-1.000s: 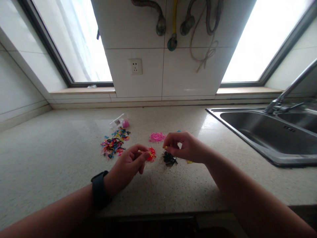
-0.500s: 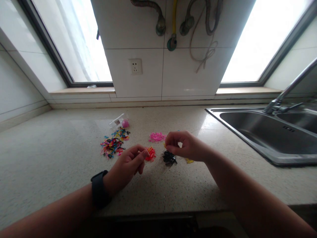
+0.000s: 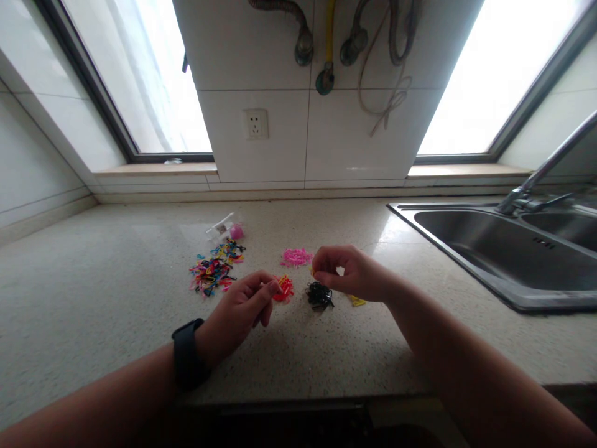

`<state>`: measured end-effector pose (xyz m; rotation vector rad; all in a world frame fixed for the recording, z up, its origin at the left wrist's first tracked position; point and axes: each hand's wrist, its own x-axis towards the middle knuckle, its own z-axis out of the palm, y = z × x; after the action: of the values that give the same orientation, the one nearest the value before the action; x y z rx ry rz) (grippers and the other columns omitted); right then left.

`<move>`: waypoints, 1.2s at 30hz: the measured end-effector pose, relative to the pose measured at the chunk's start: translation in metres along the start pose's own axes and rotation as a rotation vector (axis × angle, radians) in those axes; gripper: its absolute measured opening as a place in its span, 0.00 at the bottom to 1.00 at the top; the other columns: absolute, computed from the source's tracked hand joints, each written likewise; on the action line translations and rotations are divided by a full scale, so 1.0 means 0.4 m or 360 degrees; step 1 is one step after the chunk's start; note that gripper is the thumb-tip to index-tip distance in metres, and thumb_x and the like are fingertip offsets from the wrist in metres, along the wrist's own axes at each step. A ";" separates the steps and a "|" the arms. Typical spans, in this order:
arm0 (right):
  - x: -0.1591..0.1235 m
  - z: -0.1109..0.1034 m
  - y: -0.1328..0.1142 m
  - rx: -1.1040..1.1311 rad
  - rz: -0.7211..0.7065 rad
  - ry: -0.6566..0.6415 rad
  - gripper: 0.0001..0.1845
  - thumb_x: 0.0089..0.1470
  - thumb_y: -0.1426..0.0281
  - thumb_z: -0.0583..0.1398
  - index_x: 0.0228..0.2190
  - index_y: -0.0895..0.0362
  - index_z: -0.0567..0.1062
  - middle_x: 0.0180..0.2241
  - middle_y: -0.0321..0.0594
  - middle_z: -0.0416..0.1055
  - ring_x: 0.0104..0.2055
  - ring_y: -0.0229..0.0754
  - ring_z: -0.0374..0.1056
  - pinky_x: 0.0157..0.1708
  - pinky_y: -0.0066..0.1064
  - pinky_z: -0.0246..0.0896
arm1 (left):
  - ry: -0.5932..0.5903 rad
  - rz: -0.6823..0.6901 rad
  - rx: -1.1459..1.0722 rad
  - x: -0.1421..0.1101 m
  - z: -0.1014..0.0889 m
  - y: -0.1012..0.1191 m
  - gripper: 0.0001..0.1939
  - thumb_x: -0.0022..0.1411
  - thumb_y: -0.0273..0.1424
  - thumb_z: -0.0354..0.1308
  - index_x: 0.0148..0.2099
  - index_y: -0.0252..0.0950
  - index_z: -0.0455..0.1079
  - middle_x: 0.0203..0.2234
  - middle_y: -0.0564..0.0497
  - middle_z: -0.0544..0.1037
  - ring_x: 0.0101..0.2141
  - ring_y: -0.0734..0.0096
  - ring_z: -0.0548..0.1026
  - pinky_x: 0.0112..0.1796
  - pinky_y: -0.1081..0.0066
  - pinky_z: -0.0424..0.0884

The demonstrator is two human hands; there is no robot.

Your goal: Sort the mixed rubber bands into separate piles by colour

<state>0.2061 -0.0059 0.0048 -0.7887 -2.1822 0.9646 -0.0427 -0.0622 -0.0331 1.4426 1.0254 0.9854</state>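
My left hand (image 3: 242, 302), with a dark watch on its wrist, is closed in a pinch beside the pile of red rubber bands (image 3: 283, 289). What its fingertips hold, if anything, is too small to make out. My right hand (image 3: 342, 267) pinches a small yellow rubber band (image 3: 312, 272) above the pile of black rubber bands (image 3: 319, 297). A few more yellow rubber bands (image 3: 357, 301) lie under the right wrist, partly covered. Behind the hands sits a pile of pink rubber bands (image 3: 297, 257). To the left lies a mixed-colour heap of rubber bands (image 3: 212, 275).
A clear plastic bag (image 3: 221, 228) with a pink ball-shaped thing (image 3: 236, 231) lies behind the mixed heap. On the right, a steel sink (image 3: 471, 297) with a faucet (image 3: 517, 198) is set into the speckled counter (image 3: 140, 311). A tiled wall with a socket (image 3: 256, 124) rises behind.
My right hand has shifted slightly to the right, still pinching the yellow band. The yellow bit seen at my left fingertips a second ago no longer shows. The piles look the same.
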 end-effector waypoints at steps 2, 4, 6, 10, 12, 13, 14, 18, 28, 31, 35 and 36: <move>0.000 0.000 0.000 0.0016 0.0004 -0.0003 0.05 0.56 0.69 0.62 0.30 0.57 0.72 0.23 0.31 0.64 0.24 0.33 0.58 0.24 0.27 0.55 | 0.0004 -0.0004 0.0004 0.000 0.001 0.001 0.21 0.65 0.50 0.56 0.37 0.35 0.67 0.14 0.59 0.66 0.15 0.80 0.57 0.19 0.77 0.51; 0.000 -0.001 0.001 0.0031 0.0010 -0.0005 0.05 0.56 0.69 0.62 0.30 0.57 0.72 0.23 0.31 0.64 0.25 0.33 0.58 0.24 0.27 0.55 | 0.0008 -0.0004 0.0011 0.001 0.001 0.002 0.21 0.65 0.50 0.56 0.37 0.35 0.67 0.14 0.59 0.66 0.15 0.80 0.57 0.19 0.77 0.51; -0.001 -0.001 0.002 0.0038 0.0013 -0.0002 0.05 0.56 0.69 0.62 0.30 0.57 0.72 0.24 0.31 0.64 0.25 0.33 0.58 0.24 0.27 0.56 | 0.0001 -0.0001 0.0018 0.002 0.001 0.001 0.20 0.65 0.49 0.56 0.37 0.35 0.67 0.14 0.59 0.66 0.15 0.80 0.57 0.19 0.77 0.51; -0.001 -0.002 0.002 0.0033 0.0006 0.0002 0.04 0.56 0.70 0.62 0.31 0.57 0.72 0.24 0.32 0.64 0.25 0.33 0.58 0.24 0.27 0.55 | -0.0022 0.0024 0.0035 0.002 -0.001 -0.002 0.19 0.66 0.48 0.56 0.37 0.35 0.68 0.14 0.59 0.66 0.16 0.81 0.58 0.19 0.78 0.52; -0.001 -0.002 0.002 0.0029 0.0009 0.0002 0.04 0.56 0.70 0.62 0.31 0.57 0.72 0.24 0.32 0.64 0.25 0.33 0.58 0.24 0.27 0.55 | -0.0033 0.0052 0.0043 0.002 -0.001 -0.002 0.19 0.66 0.47 0.57 0.37 0.35 0.68 0.15 0.59 0.66 0.16 0.81 0.59 0.20 0.78 0.53; -0.001 -0.002 0.002 0.0023 0.0010 0.0003 0.04 0.55 0.70 0.62 0.31 0.57 0.72 0.23 0.32 0.64 0.25 0.33 0.58 0.24 0.27 0.55 | -0.0038 0.0065 0.0042 0.002 -0.001 -0.001 0.19 0.66 0.47 0.58 0.37 0.35 0.68 0.15 0.59 0.66 0.17 0.81 0.59 0.20 0.78 0.53; -0.001 -0.002 0.002 0.0014 0.0009 0.0003 0.04 0.55 0.70 0.62 0.30 0.57 0.72 0.23 0.32 0.64 0.25 0.33 0.58 0.24 0.27 0.55 | -0.0040 0.0074 0.0036 0.002 0.000 0.000 0.19 0.65 0.47 0.58 0.37 0.35 0.68 0.15 0.60 0.66 0.17 0.81 0.60 0.20 0.78 0.54; -0.001 -0.002 0.006 -0.0024 0.0009 -0.0004 0.04 0.54 0.70 0.62 0.30 0.57 0.72 0.23 0.32 0.65 0.25 0.33 0.58 0.23 0.26 0.56 | -0.0035 0.0073 0.0000 0.002 0.002 0.004 0.18 0.63 0.47 0.61 0.37 0.35 0.68 0.16 0.60 0.65 0.17 0.80 0.62 0.20 0.78 0.56; -0.001 -0.005 0.007 -0.0031 0.0017 -0.0016 0.04 0.54 0.70 0.63 0.29 0.58 0.73 0.23 0.32 0.65 0.24 0.32 0.58 0.23 0.27 0.55 | -0.0047 0.0083 0.0034 0.001 -0.001 0.005 0.17 0.63 0.44 0.61 0.38 0.34 0.69 0.17 0.61 0.65 0.18 0.81 0.62 0.20 0.78 0.57; -0.002 -0.005 0.007 -0.0020 0.0012 -0.0019 0.04 0.54 0.70 0.63 0.30 0.58 0.73 0.23 0.32 0.65 0.24 0.32 0.59 0.23 0.27 0.55 | -0.0053 0.0082 0.0028 0.001 -0.001 0.004 0.16 0.62 0.44 0.62 0.38 0.34 0.69 0.17 0.61 0.65 0.18 0.80 0.63 0.20 0.78 0.57; -0.004 -0.006 0.006 -0.0012 0.0028 -0.0009 0.03 0.53 0.71 0.63 0.30 0.58 0.73 0.23 0.32 0.65 0.24 0.32 0.59 0.22 0.26 0.55 | -0.0059 0.0094 0.0030 0.001 -0.002 0.000 0.16 0.62 0.43 0.62 0.38 0.34 0.69 0.17 0.61 0.66 0.18 0.80 0.63 0.20 0.78 0.57; -0.005 -0.006 0.005 -0.0009 0.0029 -0.0005 0.03 0.53 0.71 0.63 0.30 0.58 0.73 0.23 0.32 0.65 0.24 0.32 0.59 0.22 0.26 0.55 | -0.0059 0.0098 0.0038 0.002 -0.003 -0.001 0.15 0.63 0.43 0.62 0.38 0.34 0.69 0.17 0.61 0.66 0.18 0.80 0.63 0.21 0.78 0.58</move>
<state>0.2095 -0.0052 0.0040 -0.8116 -2.1847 0.9702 -0.0437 -0.0612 -0.0334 1.5145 0.9741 0.9901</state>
